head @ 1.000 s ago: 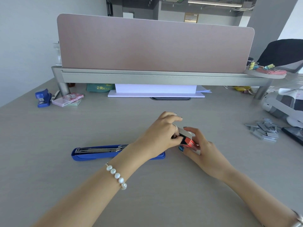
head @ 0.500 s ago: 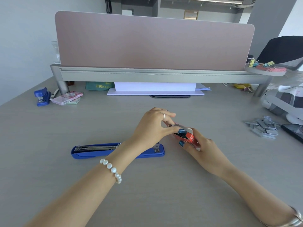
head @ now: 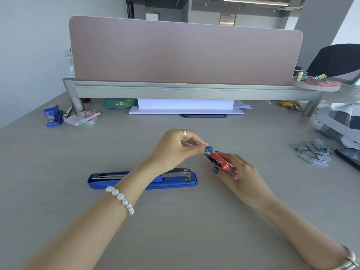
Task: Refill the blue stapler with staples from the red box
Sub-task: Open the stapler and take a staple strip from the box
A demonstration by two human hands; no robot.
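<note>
- The right hand grips the red box, tilted, its open end toward the left hand.
- The left hand's thumb and forefinger are pinched together just beside that opening; whether they hold staples is unclear.
- The blue stapler lies opened flat on the desk under the left wrist.
- Loose staple strips lie piled far right.

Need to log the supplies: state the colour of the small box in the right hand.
Red, with a black inside, on the box held by the right hand; head view.
</note>
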